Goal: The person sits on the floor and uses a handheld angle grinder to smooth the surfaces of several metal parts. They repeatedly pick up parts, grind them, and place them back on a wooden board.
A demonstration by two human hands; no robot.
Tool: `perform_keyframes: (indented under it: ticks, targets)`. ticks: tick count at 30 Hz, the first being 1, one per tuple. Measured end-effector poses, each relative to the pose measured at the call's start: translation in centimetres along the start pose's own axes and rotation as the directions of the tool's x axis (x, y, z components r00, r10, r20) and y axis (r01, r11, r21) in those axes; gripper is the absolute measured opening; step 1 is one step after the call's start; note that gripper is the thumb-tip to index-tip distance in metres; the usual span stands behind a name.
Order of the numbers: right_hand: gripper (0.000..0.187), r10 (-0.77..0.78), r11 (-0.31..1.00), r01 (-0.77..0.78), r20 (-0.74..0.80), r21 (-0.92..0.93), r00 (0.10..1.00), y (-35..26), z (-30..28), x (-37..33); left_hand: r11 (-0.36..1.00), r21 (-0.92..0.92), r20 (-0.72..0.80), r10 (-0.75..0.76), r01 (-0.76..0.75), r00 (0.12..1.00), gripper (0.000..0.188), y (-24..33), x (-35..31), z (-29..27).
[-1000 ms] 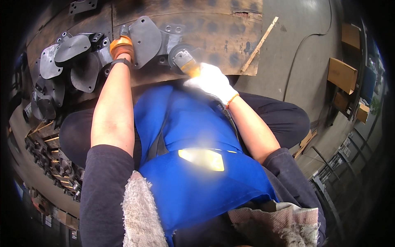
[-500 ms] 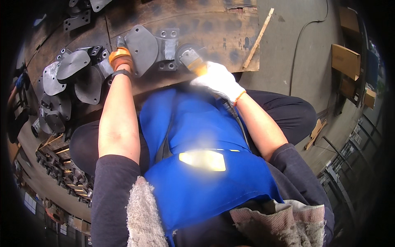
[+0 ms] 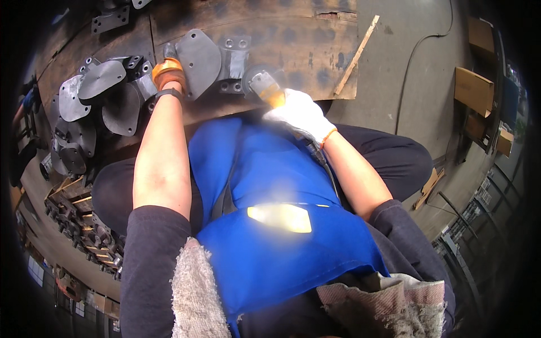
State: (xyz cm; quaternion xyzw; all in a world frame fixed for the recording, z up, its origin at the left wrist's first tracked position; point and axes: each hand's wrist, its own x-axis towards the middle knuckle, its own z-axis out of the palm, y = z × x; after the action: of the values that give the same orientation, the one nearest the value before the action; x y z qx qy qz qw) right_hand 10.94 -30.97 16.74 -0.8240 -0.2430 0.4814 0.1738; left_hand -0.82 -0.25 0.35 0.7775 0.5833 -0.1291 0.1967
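My left hand, in an orange glove with dark fingertips, is closed on the left edge of a grey metal bracket. The bracket has a broad rounded plate and, at its right, an upright part with bolt holes and a shiny bare-metal patch. My right hand, in a white glove, is wrapped around an angle grinder. The grinder's head and disc sit right beside the bracket's right end; whether they touch it I cannot tell. A cable runs from the grinder down along my apron.
Several similar brackets are piled at the table's left, with another at the far left. A wood strip lies at the right edge of the scorched wooden table. Cardboard boxes and a floor cable are to the right.
The view has turned slightly. The grinder in my right hand has shifted a little toward me relative to the bracket. My left hand keeps its hold on the bracket.
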Motion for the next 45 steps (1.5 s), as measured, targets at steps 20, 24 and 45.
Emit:
perform_keyframes:
  ticks: [20,24,45]
  targets:
    - [0.048,0.015,0.986,-0.018,0.018,0.163,1.000,-2.4,-1.4,0.8,0.995,-0.080,-0.029,-0.055,0.053,0.998,0.079,-2.1,3.5,4.1]
    - [0.047,-0.068,0.995,0.075,-0.107,0.066,0.992,0.5,0.2,1.6,0.972,-0.190,-0.045,-0.151,0.140,0.988,0.074,-1.3,2.6,3.2]
    - [0.042,-0.074,0.993,0.085,-0.118,0.085,0.990,-1.5,-0.4,2.8,0.966,-0.216,-0.025,-0.149,0.140,0.989,0.087,-0.9,1.8,2.1]
